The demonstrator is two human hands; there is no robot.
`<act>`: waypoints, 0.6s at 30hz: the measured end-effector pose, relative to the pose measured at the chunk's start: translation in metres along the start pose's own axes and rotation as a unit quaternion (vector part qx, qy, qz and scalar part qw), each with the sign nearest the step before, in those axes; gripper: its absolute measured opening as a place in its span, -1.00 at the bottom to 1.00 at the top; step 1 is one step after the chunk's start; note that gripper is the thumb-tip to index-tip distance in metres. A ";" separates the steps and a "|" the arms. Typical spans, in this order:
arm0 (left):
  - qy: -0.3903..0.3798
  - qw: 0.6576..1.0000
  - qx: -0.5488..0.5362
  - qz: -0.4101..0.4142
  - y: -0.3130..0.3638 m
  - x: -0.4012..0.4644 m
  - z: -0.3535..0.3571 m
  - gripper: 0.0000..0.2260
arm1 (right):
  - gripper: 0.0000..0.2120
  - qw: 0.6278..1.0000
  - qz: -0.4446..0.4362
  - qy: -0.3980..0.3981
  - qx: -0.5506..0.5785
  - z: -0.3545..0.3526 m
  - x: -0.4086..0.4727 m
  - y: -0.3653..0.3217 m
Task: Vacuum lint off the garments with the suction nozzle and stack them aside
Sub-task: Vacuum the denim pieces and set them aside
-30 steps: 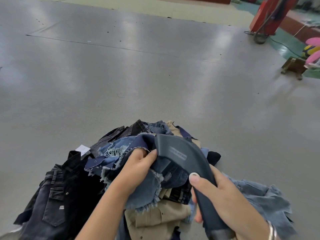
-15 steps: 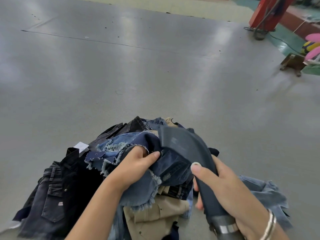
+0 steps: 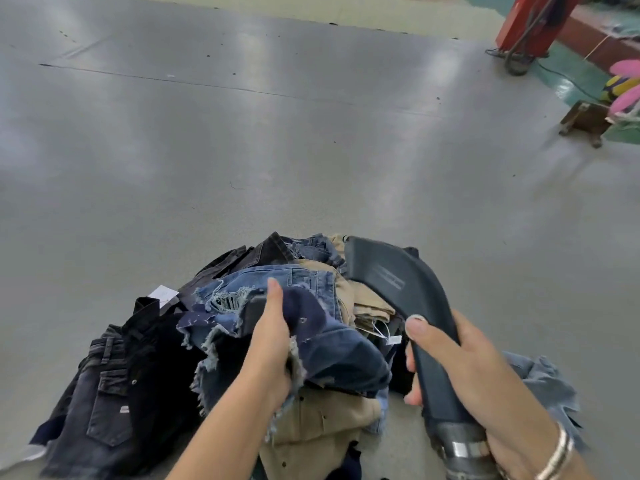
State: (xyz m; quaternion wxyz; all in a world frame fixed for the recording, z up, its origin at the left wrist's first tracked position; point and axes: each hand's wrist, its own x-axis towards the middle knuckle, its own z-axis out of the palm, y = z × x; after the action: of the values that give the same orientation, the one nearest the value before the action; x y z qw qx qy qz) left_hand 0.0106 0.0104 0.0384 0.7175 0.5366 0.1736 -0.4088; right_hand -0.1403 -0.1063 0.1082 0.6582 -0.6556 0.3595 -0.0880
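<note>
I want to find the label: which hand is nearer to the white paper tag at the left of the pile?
Left. The left hand grips frayed denim shorts just right of the white tag. The right hand holds the suction nozzle across the pile, much farther away.

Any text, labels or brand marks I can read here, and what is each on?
No text is legible.
suction nozzle: faint printed lines, too blurred to read.
white hang tag on the dark garments: no readable print.
small white tag by the tan garment: too small to read.
</note>
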 end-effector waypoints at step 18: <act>0.073 0.991 0.030 0.110 0.014 0.024 -0.011 -0.86 | -0.84 0.988 0.030 -0.140 -0.055 0.021 -0.019 0.022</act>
State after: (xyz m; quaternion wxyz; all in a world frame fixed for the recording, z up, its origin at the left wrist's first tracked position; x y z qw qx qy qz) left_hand 0.0382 0.0116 0.0268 0.7271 0.6020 0.1536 -0.2922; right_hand -0.1498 -0.0760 0.0922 0.6676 -0.6853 0.2877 0.0442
